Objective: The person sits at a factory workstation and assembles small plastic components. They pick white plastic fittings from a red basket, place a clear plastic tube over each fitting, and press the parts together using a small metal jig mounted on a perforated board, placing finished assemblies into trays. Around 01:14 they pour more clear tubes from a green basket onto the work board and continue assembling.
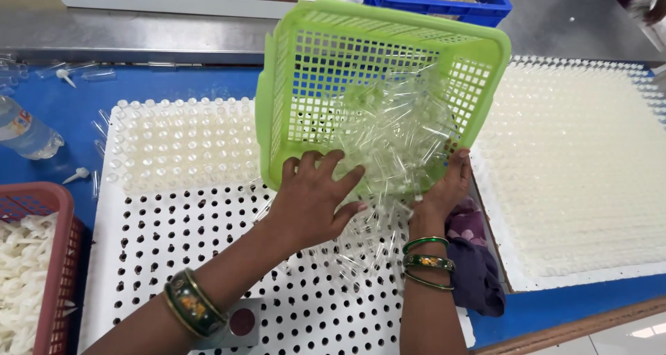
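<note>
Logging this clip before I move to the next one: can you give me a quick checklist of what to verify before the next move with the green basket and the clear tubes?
1. Left hand on the green basket, fingers over its near rim: ok.
2. Right hand at the basket's near right corner: ok.
3. Basket tipped toward the white perforated board: ok.
4. Clear tubes piled at the basket's low edge, some already lying on the board: ok.
5. Open holes on the board's near part; its far rows already hold tubes: ok.
6. Purple cloth lies beside the right wrist at the board's edge; whether it covers holes: cannot tell.
</note>
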